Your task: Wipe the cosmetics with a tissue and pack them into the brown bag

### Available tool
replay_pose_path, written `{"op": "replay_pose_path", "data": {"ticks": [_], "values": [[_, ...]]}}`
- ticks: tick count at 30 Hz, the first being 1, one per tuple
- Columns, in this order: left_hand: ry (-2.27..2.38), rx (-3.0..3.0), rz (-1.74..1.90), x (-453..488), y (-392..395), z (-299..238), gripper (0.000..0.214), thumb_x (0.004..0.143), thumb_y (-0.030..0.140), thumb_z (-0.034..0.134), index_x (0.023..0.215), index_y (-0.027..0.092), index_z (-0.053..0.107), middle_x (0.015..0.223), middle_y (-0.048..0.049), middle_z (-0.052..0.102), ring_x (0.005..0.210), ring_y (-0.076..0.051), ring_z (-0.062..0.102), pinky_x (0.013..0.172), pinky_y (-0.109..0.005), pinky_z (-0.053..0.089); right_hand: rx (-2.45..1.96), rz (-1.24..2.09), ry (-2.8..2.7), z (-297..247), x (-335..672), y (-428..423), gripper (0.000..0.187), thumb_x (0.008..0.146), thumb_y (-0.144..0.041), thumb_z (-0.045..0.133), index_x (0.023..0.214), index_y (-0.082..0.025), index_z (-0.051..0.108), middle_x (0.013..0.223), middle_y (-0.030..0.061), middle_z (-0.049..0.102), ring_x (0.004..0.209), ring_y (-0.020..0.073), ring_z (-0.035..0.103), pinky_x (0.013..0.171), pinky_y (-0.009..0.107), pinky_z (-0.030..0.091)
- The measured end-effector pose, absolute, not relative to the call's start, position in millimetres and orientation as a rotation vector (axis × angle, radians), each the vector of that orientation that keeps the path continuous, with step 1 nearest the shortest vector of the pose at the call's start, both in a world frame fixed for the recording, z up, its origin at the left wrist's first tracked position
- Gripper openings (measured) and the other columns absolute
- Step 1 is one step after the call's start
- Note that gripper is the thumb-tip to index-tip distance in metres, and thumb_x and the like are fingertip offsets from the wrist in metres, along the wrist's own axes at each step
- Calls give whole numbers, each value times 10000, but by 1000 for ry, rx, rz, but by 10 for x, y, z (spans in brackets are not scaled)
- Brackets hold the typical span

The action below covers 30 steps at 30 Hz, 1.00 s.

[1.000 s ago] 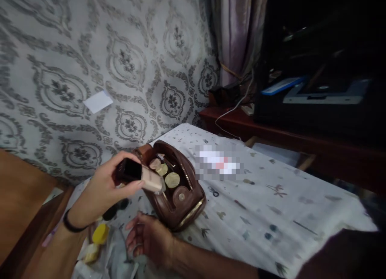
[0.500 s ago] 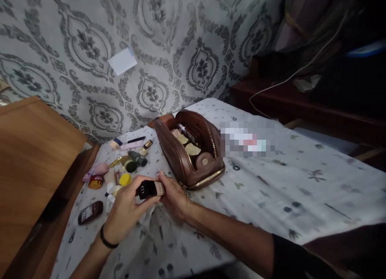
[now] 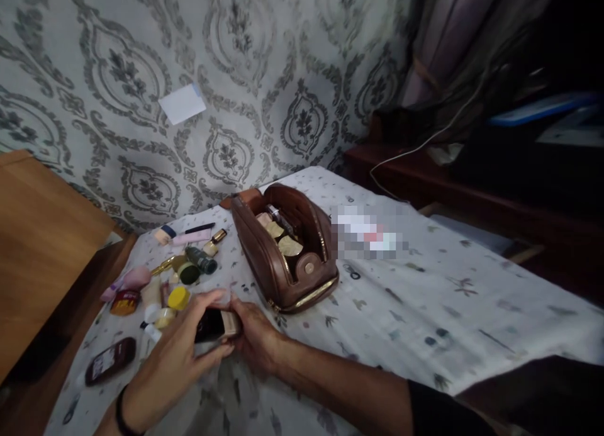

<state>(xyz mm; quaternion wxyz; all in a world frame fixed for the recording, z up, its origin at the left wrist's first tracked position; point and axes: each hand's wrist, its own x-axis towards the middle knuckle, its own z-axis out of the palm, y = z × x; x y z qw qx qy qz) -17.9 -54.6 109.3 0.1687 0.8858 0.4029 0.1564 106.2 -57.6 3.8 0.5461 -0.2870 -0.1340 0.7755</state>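
Observation:
Between my two hands is a foundation bottle (image 3: 230,323) with a black cap and a beige body. The fingers and thumb of my left hand (image 3: 186,335) curve round the capped end. My right hand (image 3: 259,336) grips the beige end; some of its fingers are hidden. Something thin and clear shows by the fingertips, too blurred to name. Just beyond, the brown cosmetic bag (image 3: 278,285) stands unzipped, with gold-toned round items (image 3: 289,246) and other cosmetics inside.
Left of the bag lie a yellow-lidded jar (image 3: 179,298), a dark green tube (image 3: 202,260), a pink item (image 3: 136,277) and several other cosmetics. A dark red-brown case (image 3: 111,360) is nearer. A blurred-out item (image 3: 365,229) lies right of the bag on the patterned cloth (image 3: 406,335).
The view has shifted, so the bag and cosmetics appear lower and further left. Both hands still hold the foundation bottle, and its black cap is now more covered by my left hand.

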Motion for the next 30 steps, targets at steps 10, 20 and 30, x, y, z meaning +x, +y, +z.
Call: {"op": "replay_pose_path", "data": {"ticks": [10, 20, 30], "values": [[1037, 2709, 286, -73, -272, 1597, 203, 808, 326, 630, 1009, 309, 653, 922, -3, 710, 853, -220, 668, 754, -280, 555, -402, 2012, -148, 172, 1223, -503, 602, 969, -637, 152, 931, -180, 541, 717, 39, 668, 509, 139, 596, 514, 242, 393], [817, 2464, 620, 1127, 41, 2152, 411, 717, 360, 711, 1062, 247, 519, 924, -7, 665, 818, -196, 647, 720, -298, 522, -487, 2066, -250, 76, 1226, -464, 700, 943, -685, 151, 853, -154, 598, 578, 29, 617, 451, 129, 542, 477, 228, 361], [896, 2572, 335, 1904, 292, 1638, 523, 653, 221, 735, 1056, 220, 401, 710, 73, 515, 686, -173, 567, 632, -269, 422, -566, 2089, -235, 91, 1227, -435, 723, 1000, -510, -7, 811, -146, 588, 547, 27, 605, 410, 124, 541, 441, 225, 338]]}}
